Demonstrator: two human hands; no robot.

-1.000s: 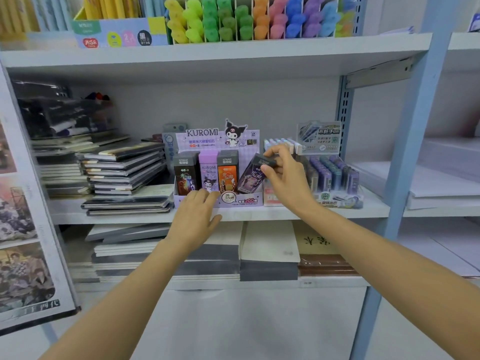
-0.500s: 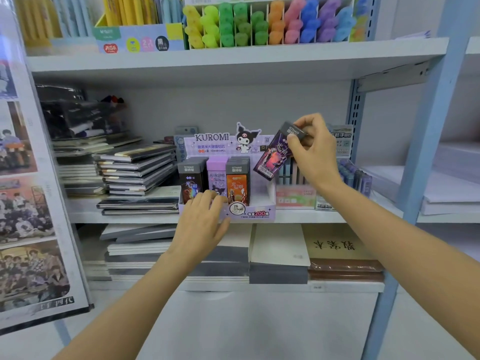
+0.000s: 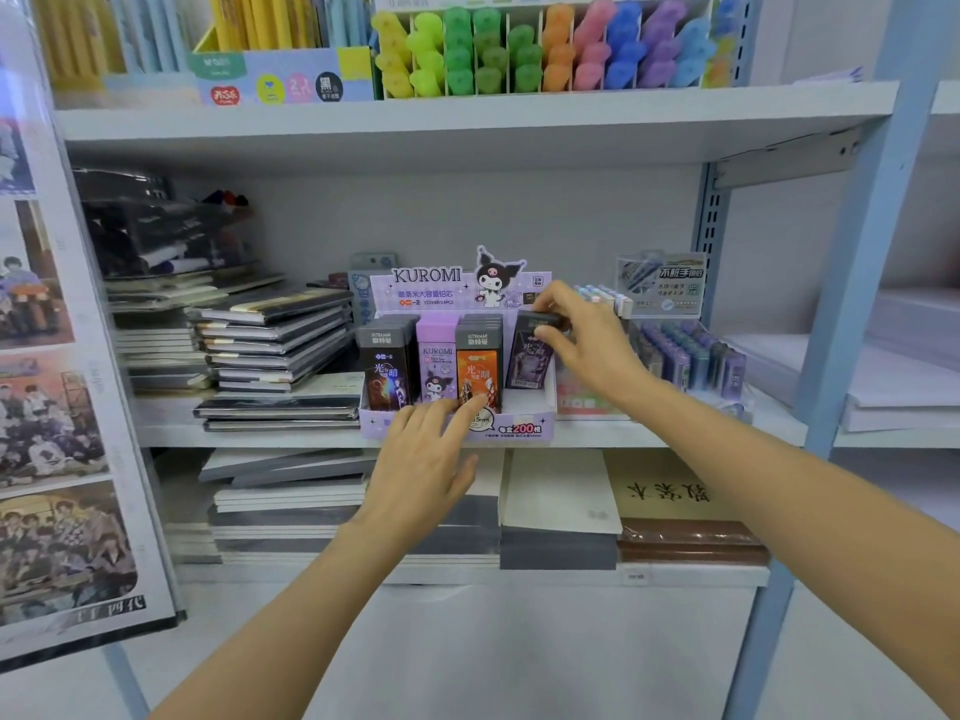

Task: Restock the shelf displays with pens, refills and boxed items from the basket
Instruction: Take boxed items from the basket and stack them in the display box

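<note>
One dark box [image 3: 530,358] pinched by right hand [image 3: 587,341] at KUROMI display [image 3: 427,277].

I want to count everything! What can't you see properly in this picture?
All in the head view:
- Top of the purple box: covered by fingers of the right hand.
- Front label of the display tray: partly behind the left hand.
- Boxes behind the front row: hidden, uncountable.
- Yellow pens: cut by the top edge.
- Dark pile at left: blurred.

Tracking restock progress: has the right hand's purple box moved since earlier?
Yes: the purple box went down, from header height of the Kuromi display into its right slot.
</note>
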